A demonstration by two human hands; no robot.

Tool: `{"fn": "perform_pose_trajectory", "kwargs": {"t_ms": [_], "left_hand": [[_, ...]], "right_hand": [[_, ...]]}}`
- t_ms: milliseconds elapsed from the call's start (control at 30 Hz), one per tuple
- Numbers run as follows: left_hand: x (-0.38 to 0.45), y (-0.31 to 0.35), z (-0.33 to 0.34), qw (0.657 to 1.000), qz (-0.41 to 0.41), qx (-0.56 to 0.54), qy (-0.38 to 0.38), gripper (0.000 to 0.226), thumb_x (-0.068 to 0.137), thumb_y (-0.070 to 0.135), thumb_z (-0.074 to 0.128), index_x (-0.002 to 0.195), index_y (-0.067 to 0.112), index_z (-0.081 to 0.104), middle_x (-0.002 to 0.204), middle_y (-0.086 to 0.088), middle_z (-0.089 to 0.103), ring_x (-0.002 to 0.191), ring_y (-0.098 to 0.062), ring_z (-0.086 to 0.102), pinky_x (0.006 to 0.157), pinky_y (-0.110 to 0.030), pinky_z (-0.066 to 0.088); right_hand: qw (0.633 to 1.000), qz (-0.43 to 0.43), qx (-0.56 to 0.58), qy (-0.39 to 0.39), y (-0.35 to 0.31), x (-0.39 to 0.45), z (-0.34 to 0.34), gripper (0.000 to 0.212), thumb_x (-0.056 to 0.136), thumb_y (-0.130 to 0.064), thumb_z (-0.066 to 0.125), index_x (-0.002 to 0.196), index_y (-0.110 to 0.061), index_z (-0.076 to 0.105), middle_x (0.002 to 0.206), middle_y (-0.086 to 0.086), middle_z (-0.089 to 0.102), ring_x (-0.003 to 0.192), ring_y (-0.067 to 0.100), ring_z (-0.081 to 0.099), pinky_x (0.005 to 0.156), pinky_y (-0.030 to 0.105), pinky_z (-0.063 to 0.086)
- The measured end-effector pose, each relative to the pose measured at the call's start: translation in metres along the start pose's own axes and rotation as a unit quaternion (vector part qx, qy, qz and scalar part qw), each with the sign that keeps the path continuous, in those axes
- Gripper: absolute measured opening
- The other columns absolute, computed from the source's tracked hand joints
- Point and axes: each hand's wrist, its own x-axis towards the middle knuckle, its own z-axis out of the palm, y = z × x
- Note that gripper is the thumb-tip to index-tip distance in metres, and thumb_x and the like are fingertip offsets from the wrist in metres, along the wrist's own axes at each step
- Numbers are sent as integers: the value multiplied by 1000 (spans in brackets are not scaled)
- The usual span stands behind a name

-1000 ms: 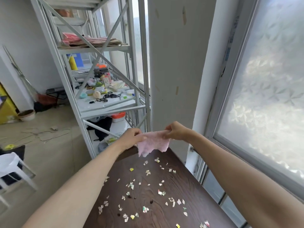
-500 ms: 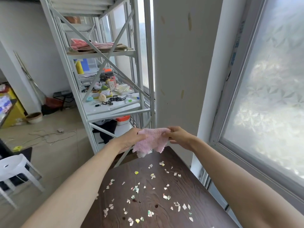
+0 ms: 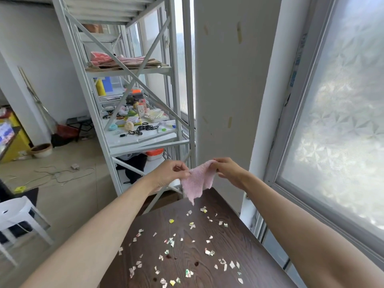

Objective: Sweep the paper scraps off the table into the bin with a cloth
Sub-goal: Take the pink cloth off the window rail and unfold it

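Observation:
A small pink cloth (image 3: 197, 180) hangs in the air above the far end of the dark wooden table (image 3: 239, 246). My left hand (image 3: 168, 173) pinches its left top corner and my right hand (image 3: 227, 170) pinches its right top corner. The cloth's lower tip dangles just above the table's far edge. Several paper scraps (image 3: 182, 244) in white, yellow and green lie scattered across the tabletop. No bin is in view.
A white metal shelf rack (image 3: 133, 129) full of small items stands beyond the table to the left. A white pillar (image 3: 232, 90) and a frosted window (image 3: 342, 121) bound the right side. A white plastic stool (image 3: 18, 217) stands on the floor at left.
Both hands have lifted the cloth higher and spread it, so it hangs down in a point. The camera has tilted up slightly.

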Motion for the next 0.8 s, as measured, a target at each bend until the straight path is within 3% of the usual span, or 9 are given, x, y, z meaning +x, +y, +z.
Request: {"fn": "perform_pose_trajectory", "kwargs": {"t_ms": [67,167,300,400,500,567,600,700,800], "left_hand": [[3,3,1,999,6,28,27,9,83,11,67,89,5,65,91,-6,65,85,-12,59,70,-11,47],[7,9,5,993,13,72,96,3,90,12,56,90,10,54,78,3,52,75,-12,48,59,-19,36],[13,3,16,982,-1,73,176,9,95,11,48,104,9,47,82,13,38,78,-6,43,64,-24,36],[14,-2,26,978,-21,27,204,7,95,5,43,98,11,47,85,2,45,73,-8,47,65,-30,36],[19,-6,34,985,-58,-5,165,17,89,3,46,79,14,55,99,-10,57,86,-16,55,71,-28,39],[20,-11,42,984,-88,31,149,5,79,17,59,77,14,57,101,-23,63,74,-17,56,59,-29,42],[22,-14,46,983,-95,65,144,20,71,27,65,80,10,58,101,-29,61,71,-23,58,55,-31,44],[28,-22,59,970,-104,148,163,43,72,36,66,103,7,56,111,-19,55,87,-29,62,72,-39,57],[24,-15,67,957,-111,200,178,49,75,13,66,118,4,44,121,-16,38,95,-32,60,83,-40,55]], "right_hand": [[1000,8,3,16,-1,-1,-1,26,94,-13,48,111,-9,67,109,5,62,106,18,53,96,32,36],[999,19,6,40,-1,0,2,30,93,-11,45,115,-5,65,108,7,62,105,21,54,101,36,40],[997,17,41,67,1,5,11,30,95,-11,38,103,-10,67,98,10,61,92,24,57,89,39,53],[992,14,9,127,4,9,22,27,96,-13,39,94,-11,65,76,5,58,68,18,54,58,22,49],[985,39,-16,168,14,12,29,26,94,-21,39,81,-16,61,74,3,58,75,25,57,69,37,51],[981,55,-19,185,19,12,33,27,94,-24,42,69,-18,52,69,1,54,75,25,55,73,40,51],[980,53,-25,189,20,11,36,26,93,-26,45,70,-16,52,70,2,55,76,25,54,73,39,50],[981,7,-68,184,21,7,44,16,90,-24,52,85,-9,57,80,7,60,77,25,55,70,35,46],[977,-39,-109,182,22,5,55,12,86,-17,55,75,-13,52,73,6,58,73,25,52,63,30,39]]}}
